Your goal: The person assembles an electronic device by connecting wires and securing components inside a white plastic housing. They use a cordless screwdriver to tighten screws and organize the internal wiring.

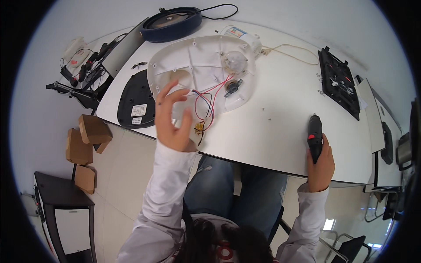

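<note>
My left hand is raised with its fingers curved and apart, holding nothing, over the lower left edge of an upturned white plastic housing. Red and black wires run from inside the housing to a small yellowish circuit board beside my thumb. A round clear part and a dark round component sit in the housing's right side. At the right, my right hand grips a black electric screwdriver with a red button, its tip pointing away from me.
A black plastic base lies left of the housing. Behind stand a dark blue round device with a cable and a white bottle. An opened black tool case lies far right. Two tiny screws rest mid-table. Cardboard boxes are on the floor.
</note>
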A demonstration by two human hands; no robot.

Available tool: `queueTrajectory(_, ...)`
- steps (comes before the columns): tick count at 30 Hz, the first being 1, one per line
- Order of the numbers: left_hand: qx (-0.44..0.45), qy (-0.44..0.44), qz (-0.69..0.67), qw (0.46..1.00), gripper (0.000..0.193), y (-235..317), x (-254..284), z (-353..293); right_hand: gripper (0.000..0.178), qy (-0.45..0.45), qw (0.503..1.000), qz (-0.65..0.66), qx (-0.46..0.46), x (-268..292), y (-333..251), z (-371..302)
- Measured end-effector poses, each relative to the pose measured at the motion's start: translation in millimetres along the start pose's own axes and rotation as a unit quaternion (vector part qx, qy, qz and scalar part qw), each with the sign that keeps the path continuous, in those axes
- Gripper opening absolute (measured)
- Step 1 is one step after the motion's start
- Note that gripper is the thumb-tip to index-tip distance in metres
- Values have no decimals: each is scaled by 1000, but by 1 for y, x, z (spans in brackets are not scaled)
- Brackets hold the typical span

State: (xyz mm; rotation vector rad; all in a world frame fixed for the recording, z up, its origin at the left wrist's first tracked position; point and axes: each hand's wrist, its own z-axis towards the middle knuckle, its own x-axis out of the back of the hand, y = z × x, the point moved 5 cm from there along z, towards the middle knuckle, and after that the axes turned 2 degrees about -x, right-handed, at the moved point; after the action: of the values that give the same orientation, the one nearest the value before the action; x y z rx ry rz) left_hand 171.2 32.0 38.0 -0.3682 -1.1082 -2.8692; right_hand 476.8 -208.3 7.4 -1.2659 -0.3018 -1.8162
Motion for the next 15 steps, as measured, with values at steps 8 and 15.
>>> queueTrajectory(8, 189, 29, -222, 956, 29, 27, 30, -30, 69, -27, 1000, -15, -3, -3, -5, 1)
queueTrajectory(15, -17, -106, 298, 949, 35, 33, -23, -44, 74, -47, 998, -17, 32, -10, -2, 8)
